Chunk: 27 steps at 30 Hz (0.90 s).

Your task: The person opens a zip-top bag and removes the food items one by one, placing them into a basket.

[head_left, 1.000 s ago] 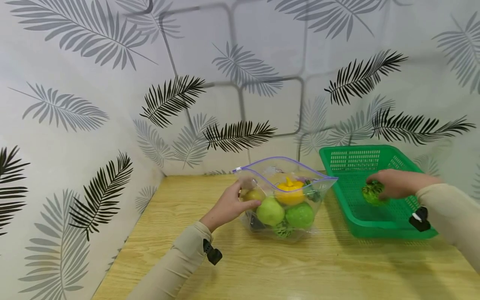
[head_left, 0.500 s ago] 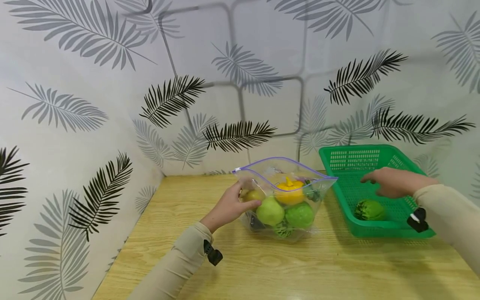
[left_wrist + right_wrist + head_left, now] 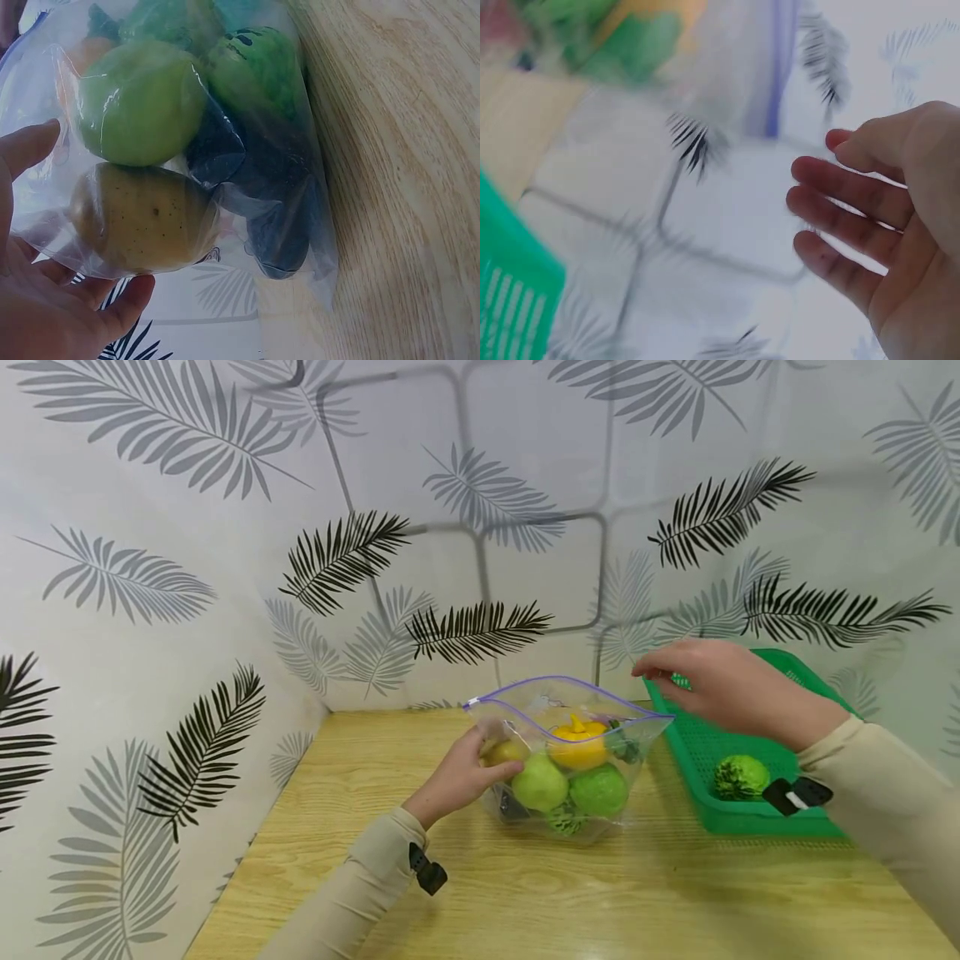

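A clear zip bag [image 3: 491,793] with a purple zip edge stands on the table, its mouth gaping. Inside are a yellow pumpkin-like vegetable [image 3: 579,750], a round pale green fruit [image 3: 540,782], a bumpy green one [image 3: 599,790], a speckled brown, potato-like one [image 3: 142,217] and a dark, long one [image 3: 279,236]. My left hand [image 3: 456,777] holds the bag's left side, thumb in front and fingers behind. Between bag and basket, my right hand [image 3: 723,685] hovers with loosely bent fingers and nothing in them. A green leafy-looking vegetable [image 3: 741,777] lies in the green basket [image 3: 693,764].
The basket stands on the wooden table [image 3: 525,902] right of the bag, its near rim below my right wrist. A leaf-patterned white cloth [image 3: 375,452] hangs behind the table and along the left side. A dark camera strap [image 3: 427,868] sits on my left wrist.
My right hand let go of the green vegetable, which dropped to the basket's bottom and has rolled slightly. The hand then rose leftward towards the bag. My left hand stays on the bag.
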Tool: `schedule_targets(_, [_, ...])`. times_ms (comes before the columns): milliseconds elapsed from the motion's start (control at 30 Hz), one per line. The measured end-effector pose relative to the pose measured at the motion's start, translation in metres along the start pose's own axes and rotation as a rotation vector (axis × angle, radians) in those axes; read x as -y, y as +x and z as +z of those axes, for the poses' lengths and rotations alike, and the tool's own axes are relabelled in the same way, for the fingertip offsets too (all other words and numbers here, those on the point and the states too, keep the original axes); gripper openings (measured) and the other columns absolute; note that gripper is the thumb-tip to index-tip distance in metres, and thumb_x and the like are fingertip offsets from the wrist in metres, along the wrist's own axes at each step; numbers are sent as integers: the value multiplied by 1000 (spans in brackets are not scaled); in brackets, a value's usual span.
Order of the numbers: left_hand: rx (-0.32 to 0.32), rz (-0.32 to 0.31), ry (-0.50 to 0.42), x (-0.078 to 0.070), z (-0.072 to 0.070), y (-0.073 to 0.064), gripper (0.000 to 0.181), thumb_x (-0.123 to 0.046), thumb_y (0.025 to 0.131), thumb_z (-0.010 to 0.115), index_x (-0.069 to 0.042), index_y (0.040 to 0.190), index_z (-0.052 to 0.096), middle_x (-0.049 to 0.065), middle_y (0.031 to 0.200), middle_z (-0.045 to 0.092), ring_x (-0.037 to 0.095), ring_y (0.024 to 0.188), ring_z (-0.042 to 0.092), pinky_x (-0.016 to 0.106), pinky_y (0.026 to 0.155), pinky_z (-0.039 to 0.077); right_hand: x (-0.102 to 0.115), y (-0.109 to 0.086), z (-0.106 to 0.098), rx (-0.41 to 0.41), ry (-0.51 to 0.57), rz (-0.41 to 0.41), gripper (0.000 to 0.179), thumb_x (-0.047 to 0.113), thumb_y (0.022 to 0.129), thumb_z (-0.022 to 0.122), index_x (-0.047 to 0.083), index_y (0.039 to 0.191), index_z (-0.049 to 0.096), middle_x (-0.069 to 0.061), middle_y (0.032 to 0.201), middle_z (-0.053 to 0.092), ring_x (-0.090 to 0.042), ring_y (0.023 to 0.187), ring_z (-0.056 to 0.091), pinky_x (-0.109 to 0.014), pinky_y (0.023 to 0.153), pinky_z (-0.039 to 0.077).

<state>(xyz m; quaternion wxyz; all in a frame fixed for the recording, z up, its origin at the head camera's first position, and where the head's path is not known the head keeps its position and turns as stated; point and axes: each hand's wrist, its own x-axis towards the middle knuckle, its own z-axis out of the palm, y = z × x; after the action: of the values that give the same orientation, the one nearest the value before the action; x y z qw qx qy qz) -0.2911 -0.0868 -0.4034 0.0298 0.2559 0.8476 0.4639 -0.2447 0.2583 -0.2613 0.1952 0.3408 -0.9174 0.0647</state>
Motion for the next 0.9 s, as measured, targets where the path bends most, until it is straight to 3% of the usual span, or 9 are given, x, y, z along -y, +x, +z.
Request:
schedule_targets(100, [-3, 0, 6, 0, 0, 0, 70, -37, 94, 72, -10, 151, 41, 12, 149, 47, 29, 143, 42, 47, 114, 39, 19, 16, 1, 0, 30, -82, 22, 5, 97, 64, 15, 115, 73, 0, 109, 74, -19, 98, 69, -42, 81, 57])
schedule_targets(200, [-9, -2, 0, 0, 0, 0, 68, -36, 94, 72, -10, 150, 42, 11, 147, 48, 29, 142, 43, 47, 113, 40, 34, 35, 7, 78, 68, -118, 23, 4, 100, 59, 15, 115, 73, 0, 109, 74, -16, 95, 69, -38, 81, 57])
schedule_targets(333, [-9, -12, -8, 0, 1, 1, 70, -36, 94, 72, -9, 150, 41, 12, 149, 47, 29, 142, 42, 46, 114, 40, 48, 55, 20, 282, 111, -121, 30, -3, 100, 55, 15, 118, 71, -2, 109, 73, -16, 93, 69, -35, 78, 58])
schedule_targets(500, [-6, -14, -2, 1, 3, 1, 72, -37, 94, 72, -9, 152, 39, 12, 150, 46, 29, 142, 42, 46, 115, 39, 54, 68, 35, 521, 78, -84, 45, -15, 93, 53, 12, 124, 69, -10, 117, 72, -24, 101, 69, -34, 78, 59])
schedule_targets(733, [-1, -13, 5, -2, 3, 1, 74, -39, 94, 72, -11, 153, 38, 10, 150, 46, 29, 142, 43, 46, 114, 39, 58, 73, 40, 571, -16, -89, 37, 4, 89, 74, 9, 126, 69, -10, 121, 70, -26, 106, 67, -40, 86, 58])
schedule_targets(900, [-4, -19, 17, -2, 2, 1, 77, -42, 93, 72, -11, 154, 37, 10, 152, 45, 29, 142, 43, 46, 115, 38, 61, 74, 47, 542, -58, -78, 36, 8, 90, 73, 10, 126, 69, -10, 124, 67, -26, 101, 66, -40, 82, 58])
